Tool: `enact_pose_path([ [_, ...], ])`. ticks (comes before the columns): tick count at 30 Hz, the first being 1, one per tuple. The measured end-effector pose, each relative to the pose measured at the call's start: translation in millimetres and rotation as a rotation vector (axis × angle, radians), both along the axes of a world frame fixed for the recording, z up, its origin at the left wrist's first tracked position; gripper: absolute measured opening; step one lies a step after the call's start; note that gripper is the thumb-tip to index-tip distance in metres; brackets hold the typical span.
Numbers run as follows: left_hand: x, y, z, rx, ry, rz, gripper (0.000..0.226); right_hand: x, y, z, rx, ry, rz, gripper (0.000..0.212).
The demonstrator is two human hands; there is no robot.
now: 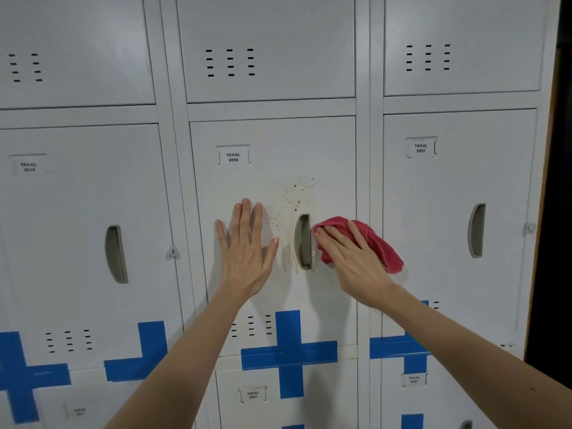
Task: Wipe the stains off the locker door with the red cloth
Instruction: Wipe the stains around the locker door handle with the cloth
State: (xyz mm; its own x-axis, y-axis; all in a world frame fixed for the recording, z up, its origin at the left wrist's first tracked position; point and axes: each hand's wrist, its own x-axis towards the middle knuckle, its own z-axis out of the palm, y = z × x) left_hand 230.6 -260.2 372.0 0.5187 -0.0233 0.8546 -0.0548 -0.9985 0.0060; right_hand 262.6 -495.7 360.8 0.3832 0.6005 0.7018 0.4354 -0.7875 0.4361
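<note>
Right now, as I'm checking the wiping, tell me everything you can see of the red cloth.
The red cloth is a pinkish-red, soft-looking fabric, bunched into folds. The right hand presses it with straight fingers against the locker door, just right of the recessed handle. A crumpled end trails down and right beyond the hand. It touches the hand and the door; the brown stains lie up and left, uncovered.

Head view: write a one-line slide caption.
On the locker door, left hand flat, right hand pressing red cloth beside the handle; brown stains not yet wiped.
</note>
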Motion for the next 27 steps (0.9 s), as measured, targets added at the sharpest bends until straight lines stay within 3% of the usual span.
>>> enact_pose_path([
  [11, 0, 1, -7, -0.020, -0.038, -0.011, 0.070, -12, -1, -50, -0.163, 0.017, -0.011, 0.087],
  [20, 3, -3, -18, -0.069, -0.011, -0.035, 0.071, -20, 19, -23, 0.129, 0.107, -0.040, 0.081],
  [27, 2, 4, -18, -0.039, 0.006, -0.009, 0.072, -18, 27, 16, 0.221, 0.082, 0.029, 0.070],
])
